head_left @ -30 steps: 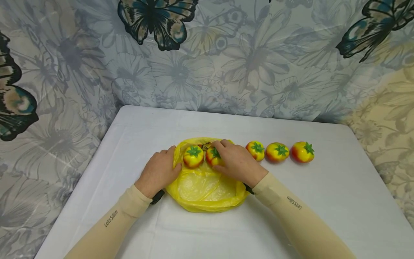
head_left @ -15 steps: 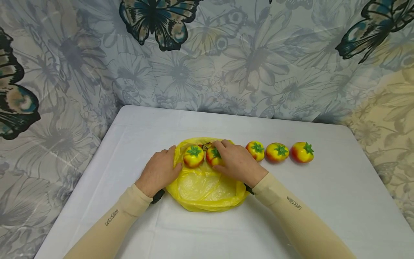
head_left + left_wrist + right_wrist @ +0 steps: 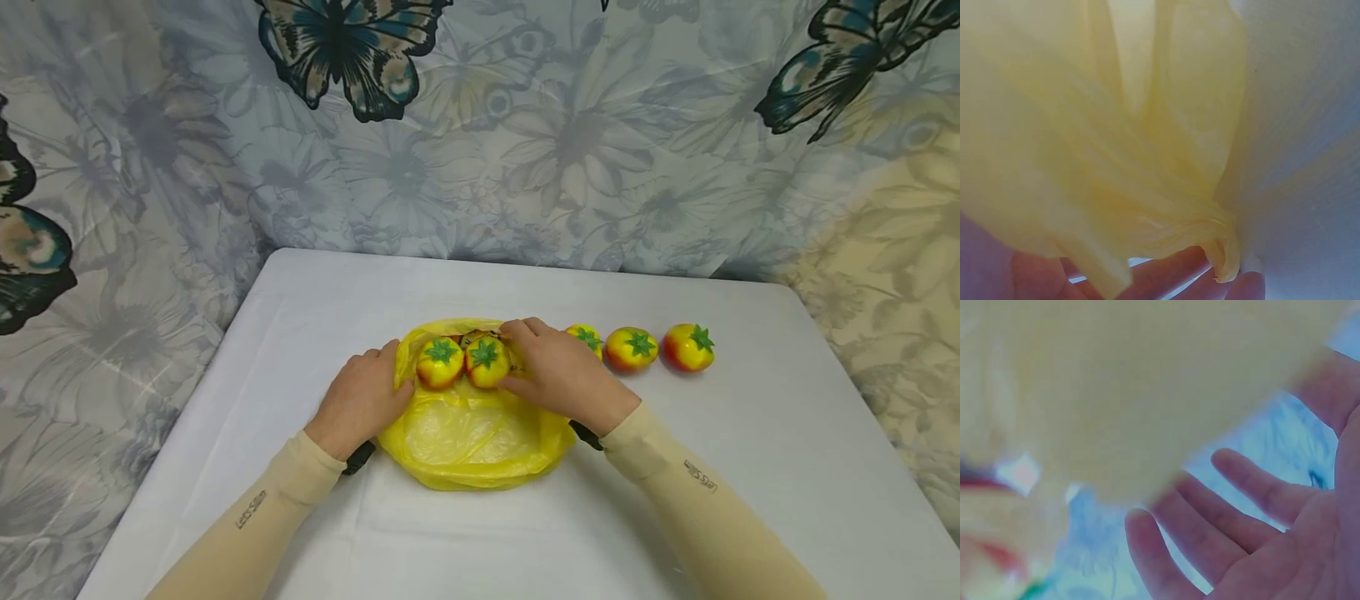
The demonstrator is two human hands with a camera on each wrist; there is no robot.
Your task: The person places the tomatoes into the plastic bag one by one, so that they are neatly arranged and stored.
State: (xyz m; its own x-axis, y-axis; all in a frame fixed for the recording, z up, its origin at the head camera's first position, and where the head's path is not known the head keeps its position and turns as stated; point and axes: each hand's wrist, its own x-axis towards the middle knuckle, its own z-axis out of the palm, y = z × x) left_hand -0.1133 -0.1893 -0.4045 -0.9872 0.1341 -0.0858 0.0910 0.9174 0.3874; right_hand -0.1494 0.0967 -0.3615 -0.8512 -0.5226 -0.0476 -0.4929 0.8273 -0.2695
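A yellow plastic bag [image 3: 472,483] lies on the white table, its mouth spread wide. Two yellow-and-red tomatoes [image 3: 440,363] with green star-shaped leaf tops sit side by side inside it, toward the far end. My left hand [image 3: 360,396] grips the bag's left rim, thumb inside; the left wrist view shows its fingers [image 3: 1172,272] behind the gathered film. At the other rim is my right hand [image 3: 558,371], just beside the right-hand tomato [image 3: 487,362] and apart from it. Its fingers [image 3: 1200,525] are spread and relaxed in the right wrist view, with bag film in front of them.
More tomatoes stand in a row right of the bag: one [image 3: 587,336] partly behind my right hand, then a second [image 3: 632,349] and a third [image 3: 688,347]. Patterned cloth [image 3: 480,183] hangs behind the table [image 3: 750,467].
My right hand has let go of the right-hand tomato in the bag and moved slightly right, uncovering it. The left hand keeps its place on the rim. The head view has shifted a little.
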